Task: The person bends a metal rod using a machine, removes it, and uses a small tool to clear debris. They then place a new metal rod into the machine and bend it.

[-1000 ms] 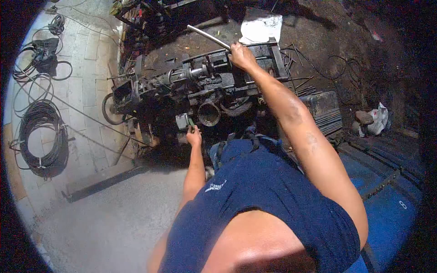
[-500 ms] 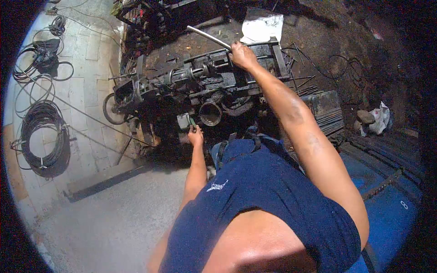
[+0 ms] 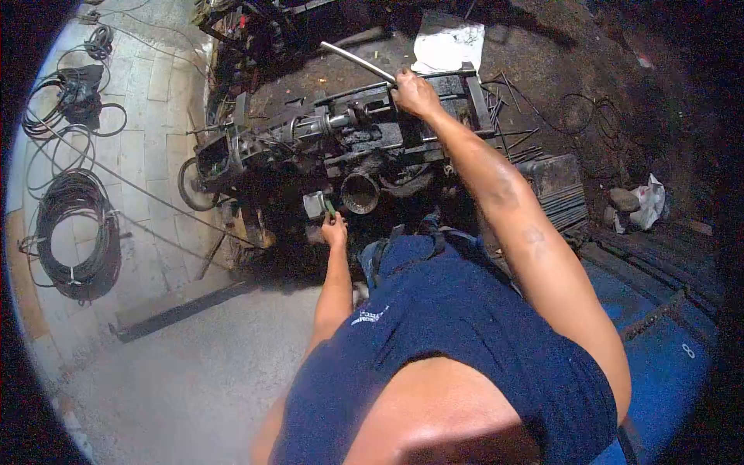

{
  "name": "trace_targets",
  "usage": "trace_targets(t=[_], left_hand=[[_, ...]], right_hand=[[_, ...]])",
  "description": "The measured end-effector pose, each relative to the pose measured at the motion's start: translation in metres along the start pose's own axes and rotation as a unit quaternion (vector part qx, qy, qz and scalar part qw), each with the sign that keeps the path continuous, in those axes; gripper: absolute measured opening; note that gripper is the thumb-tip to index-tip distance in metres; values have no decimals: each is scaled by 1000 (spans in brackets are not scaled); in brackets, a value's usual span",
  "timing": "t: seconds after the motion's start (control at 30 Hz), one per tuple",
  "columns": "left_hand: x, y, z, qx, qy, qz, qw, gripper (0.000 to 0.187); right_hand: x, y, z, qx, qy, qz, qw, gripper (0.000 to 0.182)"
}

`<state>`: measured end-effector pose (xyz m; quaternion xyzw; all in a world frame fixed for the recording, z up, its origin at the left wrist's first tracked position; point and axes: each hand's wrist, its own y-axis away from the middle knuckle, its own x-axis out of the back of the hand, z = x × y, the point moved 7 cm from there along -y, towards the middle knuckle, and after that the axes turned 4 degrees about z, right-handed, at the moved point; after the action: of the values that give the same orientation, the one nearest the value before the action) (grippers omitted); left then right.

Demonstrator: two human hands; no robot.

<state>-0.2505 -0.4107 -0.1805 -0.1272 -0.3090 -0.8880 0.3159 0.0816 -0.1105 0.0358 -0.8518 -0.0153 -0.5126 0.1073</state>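
A greasy black machine (image 3: 310, 128) with a long frame stands in front of me. My right hand (image 3: 415, 94) is closed around the near end of a straight, pale metal rod (image 3: 355, 60), which slants up and left above the machine's frame. Lower down, my left hand (image 3: 335, 231) has its fingers closed on a small green handle (image 3: 330, 208). Right beside that handle sits a pale grey box (image 3: 314, 204) on the machine's near side. To the right of the box is a round, open metal cylinder (image 3: 359, 193) with a dirty inside.
Coiled black cable (image 3: 71, 229) lies on the tiled floor at the left, with looser loops (image 3: 58, 101) farther back. Thin rods (image 3: 562, 208) are stacked at the right, near a white bag (image 3: 649, 203). A white sheet (image 3: 448, 45) lies behind the machine. Blue panels (image 3: 659, 356) fill the lower right.
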Motion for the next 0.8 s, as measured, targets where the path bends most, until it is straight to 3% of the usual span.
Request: trace_targets(t=[0.2, 0.37, 0.47, 0.8], left_hand=[[-1, 3, 1, 12, 65, -1, 998, 47], [-1, 11, 17, -12, 1, 0, 1000, 48], [-2, 6, 6, 7, 49, 3, 999, 50], [-2, 0, 3, -14, 23, 11, 1000, 49]], right_hand=[[5, 1, -6, -8, 0, -16, 1000, 27], [4, 2, -10, -9, 4, -14, 1000, 27], [3, 1, -8, -31, -20, -30, 999, 29], [6, 2, -7, -25, 7, -18, 1000, 29]])
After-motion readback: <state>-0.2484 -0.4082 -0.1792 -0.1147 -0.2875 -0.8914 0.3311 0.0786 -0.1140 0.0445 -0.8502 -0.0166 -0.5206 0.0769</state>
